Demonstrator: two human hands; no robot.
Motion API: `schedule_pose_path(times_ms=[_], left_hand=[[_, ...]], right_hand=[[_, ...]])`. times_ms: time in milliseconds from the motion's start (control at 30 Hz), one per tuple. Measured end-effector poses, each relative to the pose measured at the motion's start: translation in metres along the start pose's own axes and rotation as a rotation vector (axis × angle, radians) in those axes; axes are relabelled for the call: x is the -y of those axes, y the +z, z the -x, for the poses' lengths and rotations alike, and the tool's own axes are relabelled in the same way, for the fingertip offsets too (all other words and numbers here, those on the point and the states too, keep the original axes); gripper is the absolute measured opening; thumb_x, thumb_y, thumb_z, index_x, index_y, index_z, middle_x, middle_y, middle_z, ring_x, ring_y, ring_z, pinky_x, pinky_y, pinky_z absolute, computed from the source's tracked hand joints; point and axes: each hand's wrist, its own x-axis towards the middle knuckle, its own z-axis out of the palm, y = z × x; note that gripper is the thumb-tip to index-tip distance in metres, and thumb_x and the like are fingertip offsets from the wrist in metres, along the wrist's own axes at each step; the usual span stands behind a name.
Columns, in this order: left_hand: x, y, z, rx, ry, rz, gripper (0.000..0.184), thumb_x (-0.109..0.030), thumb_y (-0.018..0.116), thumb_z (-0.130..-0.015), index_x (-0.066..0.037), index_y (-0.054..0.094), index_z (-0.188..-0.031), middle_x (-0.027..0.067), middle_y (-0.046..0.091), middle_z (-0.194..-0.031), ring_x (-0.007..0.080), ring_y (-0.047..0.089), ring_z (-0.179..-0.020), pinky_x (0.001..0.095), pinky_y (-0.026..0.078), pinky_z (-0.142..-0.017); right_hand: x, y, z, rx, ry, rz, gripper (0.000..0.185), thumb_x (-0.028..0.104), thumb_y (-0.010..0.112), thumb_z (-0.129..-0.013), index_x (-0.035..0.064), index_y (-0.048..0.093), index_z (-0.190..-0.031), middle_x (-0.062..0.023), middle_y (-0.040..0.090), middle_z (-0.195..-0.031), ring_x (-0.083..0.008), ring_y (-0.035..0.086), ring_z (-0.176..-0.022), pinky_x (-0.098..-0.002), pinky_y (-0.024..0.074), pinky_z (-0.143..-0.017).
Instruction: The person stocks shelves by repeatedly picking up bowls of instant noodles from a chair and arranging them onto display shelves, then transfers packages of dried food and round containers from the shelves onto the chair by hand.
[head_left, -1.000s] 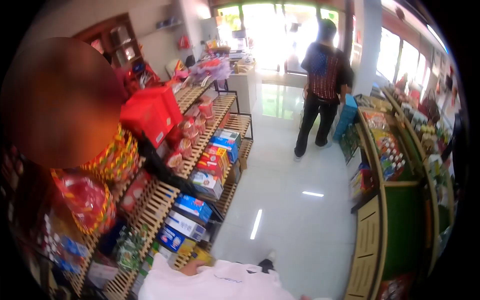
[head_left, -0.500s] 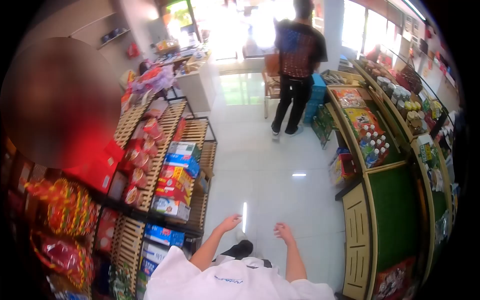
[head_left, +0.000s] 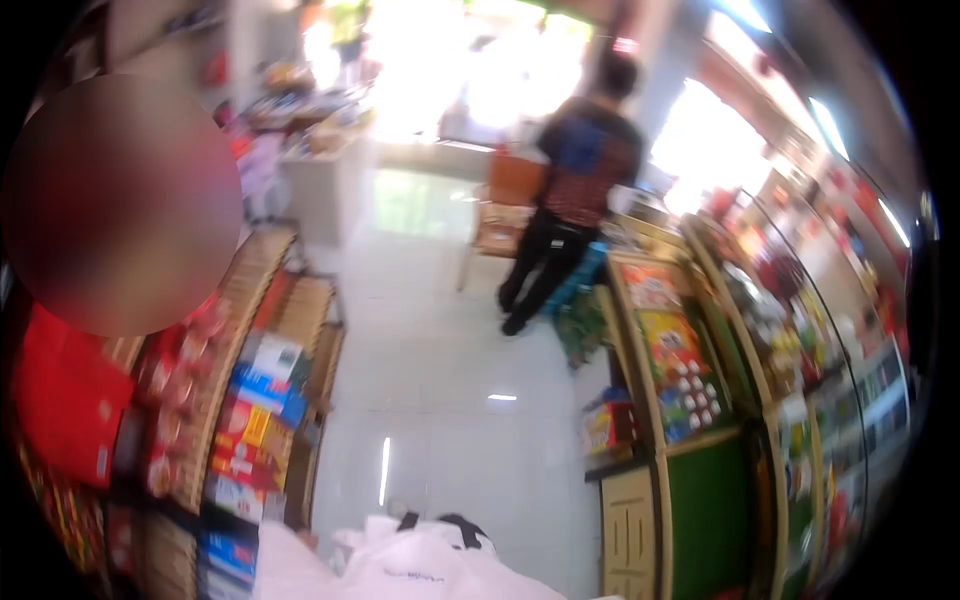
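Observation:
Neither of my hands shows now. My white shirt [head_left: 410, 565] fills the bottom edge, with a dark shoe [head_left: 465, 530] just beyond it. Closest on my left is a slatted shelf [head_left: 225, 375], where colourful boxes [head_left: 245, 440] and red packages [head_left: 170, 400] sit. Over on the right stands a wooden display counter [head_left: 628, 535] with a green-lined bin [head_left: 708, 510]. Several white-capped bottles [head_left: 690, 400] and bright snack packs [head_left: 668, 340] lie in its farther section. The picture is smeared by motion.
A person [head_left: 580, 170] in a dark patterned shirt and black trousers stands ahead, beside a wooden chair [head_left: 505, 215]. A pale counter [head_left: 325, 185] stands at the back left. Glossy floor tiles [head_left: 440, 370] run between the shelves. A blurred round patch covers the upper left.
My view has swung to the right and tilts, so the shelves and person shift leftward in it. Both hands, visible before over the floor, have dropped out of sight.

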Motion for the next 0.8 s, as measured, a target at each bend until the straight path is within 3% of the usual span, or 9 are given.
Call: schedule_pose_path(times_ms=[133,267,400,467,500,667,733,767,800], left_hand=[[-0.086,0.007,-0.060,-0.030,0.205,-0.065,0.028,-0.028,0.052,-0.077,-0.004,0.065,-0.080,0.0136,0.062,-0.072,0.0238,0.057,-0.064,0.0421,0.044,-0.059],[-0.262,-0.038,-0.054,-0.147,0.537,0.055,0.044,-0.032,0.049,-0.083,-0.004,0.054,-0.116,0.0205,0.056,-0.117,0.0341,0.054,-0.107,0.0416,0.042,-0.091],[-0.368,-0.092,-0.039,-0.033,0.560,0.240,0.048,-0.035,0.052,-0.085,-0.006,0.047,-0.124,0.0173,0.060,-0.110,0.0304,0.057,-0.101,0.0378,0.044,-0.088],[-0.384,-0.103,-0.041,-0.041,0.666,0.292,0.051,-0.036,0.053,-0.085,-0.006,0.046,-0.125,0.0177,0.060,-0.108,0.0301,0.057,-0.101,0.0377,0.045,-0.087],[-0.385,-0.108,-0.044,-0.077,0.606,0.299,0.050,-0.035,0.052,-0.085,-0.006,0.047,-0.124,0.0180,0.059,-0.109,0.0306,0.057,-0.102,0.0379,0.045,-0.088],[-0.324,-0.147,-0.087,-0.270,0.017,0.210,0.041,-0.024,0.050,-0.082,-0.007,0.050,-0.120,0.0201,0.059,-0.111,0.0360,0.055,-0.104,0.0429,0.045,-0.087],[-0.297,-0.169,-0.100,-0.535,0.117,0.263,0.040,-0.023,0.048,-0.084,-0.005,0.048,-0.120,0.0230,0.061,-0.102,0.0370,0.058,-0.096,0.0458,0.046,-0.081],[-0.300,-0.179,-0.094,-0.736,0.071,0.447,0.039,-0.022,0.048,-0.085,-0.005,0.047,-0.120,0.0231,0.061,-0.097,0.0366,0.060,-0.092,0.0453,0.047,-0.078],[-0.306,-0.196,-0.083,-0.944,0.020,0.632,0.037,-0.021,0.047,-0.087,-0.004,0.046,-0.120,0.0232,0.062,-0.093,0.0362,0.061,-0.087,0.0449,0.047,-0.075]], right_hand=[[0.125,0.050,0.010,0.162,-0.184,0.106,0.033,0.029,0.055,-0.082,0.0047,0.050,-0.104,-0.0172,0.059,-0.088,-0.0269,0.060,-0.068,-0.0400,0.0489,-0.053],[0.259,0.097,-0.010,0.333,-0.378,0.292,0.040,0.031,0.053,-0.082,0.0048,0.045,-0.111,-0.0177,0.058,-0.092,-0.0286,0.059,-0.070,-0.0417,0.0490,-0.054],[0.409,0.124,-0.072,0.416,-0.538,0.368,0.047,0.032,0.051,-0.082,0.0049,0.040,-0.119,-0.0181,0.057,-0.096,-0.0302,0.058,-0.072,-0.0434,0.0490,-0.055],[0.497,0.143,-0.107,0.331,-0.263,0.270,0.049,0.034,0.051,-0.083,0.0060,0.038,-0.122,-0.0184,0.056,-0.101,-0.0303,0.058,-0.072,-0.0441,0.0492,-0.057],[0.543,0.154,-0.121,0.310,-0.285,0.280,0.047,0.035,0.049,-0.084,0.0078,0.039,-0.121,-0.0179,0.056,-0.100,-0.0297,0.057,-0.073,-0.0447,0.0488,-0.057],[0.778,0.255,-0.199,0.497,-0.433,0.220,0.031,0.033,0.049,-0.086,0.0082,0.046,-0.104,-0.0133,0.052,-0.091,-0.0249,0.054,-0.076,-0.0420,0.0486,-0.058],[0.864,0.333,-0.189,0.589,-0.689,0.282,0.030,0.030,0.048,-0.085,0.0058,0.047,-0.104,-0.0094,0.053,-0.083,-0.0174,0.050,-0.064,-0.0270,0.0420,-0.051],[0.893,0.372,-0.127,0.547,-0.708,0.218,0.027,0.031,0.047,-0.087,0.0080,0.048,-0.101,-0.0092,0.054,-0.089,-0.0184,0.052,-0.072,-0.0321,0.0438,-0.056],[0.920,0.410,-0.072,0.599,-0.741,0.335,0.037,0.034,0.047,-0.088,0.0086,0.046,-0.114,-0.0100,0.057,-0.099,-0.0195,0.054,-0.081,-0.0311,0.0451,-0.062]])
